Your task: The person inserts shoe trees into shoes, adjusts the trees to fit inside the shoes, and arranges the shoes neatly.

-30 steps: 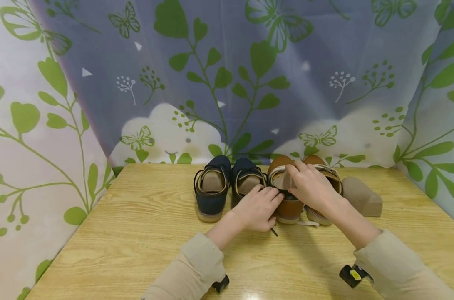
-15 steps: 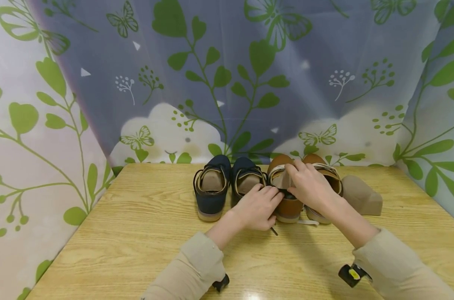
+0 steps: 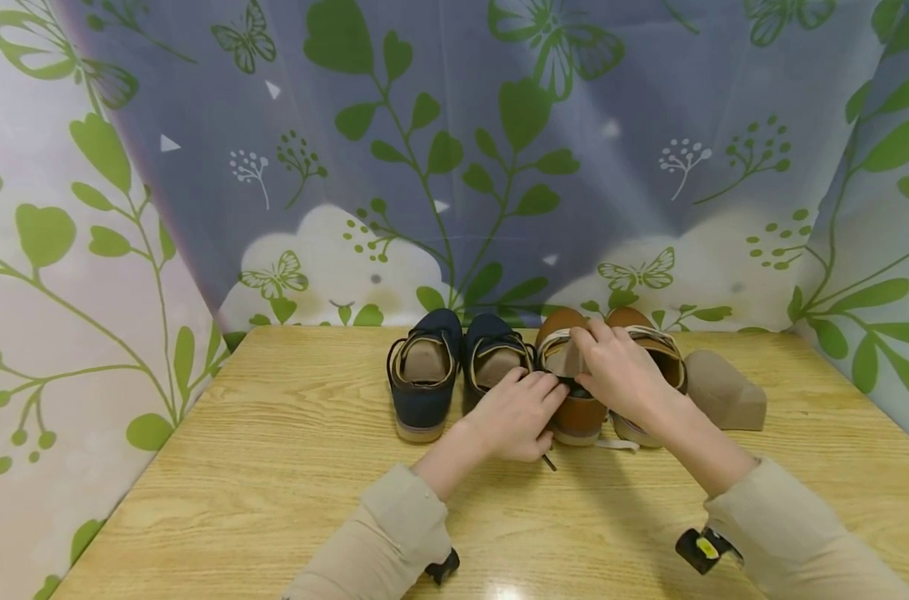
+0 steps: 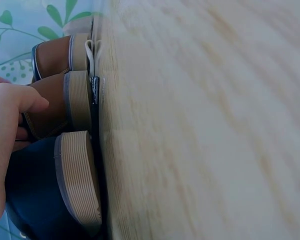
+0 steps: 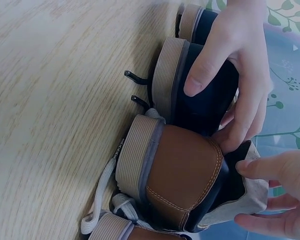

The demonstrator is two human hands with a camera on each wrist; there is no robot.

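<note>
Two navy shoes and two brown shoes stand side by side in the head view, heels facing me. My left hand (image 3: 516, 418) grips the heel collar of the left brown shoe (image 3: 580, 421), its thumb low near the heel. My right hand (image 3: 625, 369) pinches the beige molded shoe insert (image 5: 256, 194) partly inside that same shoe, thumb on one side and fingers on the other. Beige inserts also fill the left navy shoe (image 3: 424, 407) and the right navy shoe (image 3: 486, 325). The right brown shoe (image 3: 637, 433) shows a dark opening, partly hidden by my right hand.
A loose beige insert (image 3: 724, 393) lies on the wooden table (image 3: 274, 467), right of the shoes. A white lace (image 3: 616, 446) and a dark lace end (image 3: 549, 462) trail onto the table. A leaf-and-butterfly patterned curtain (image 3: 454, 183) hangs close behind the shoe toes.
</note>
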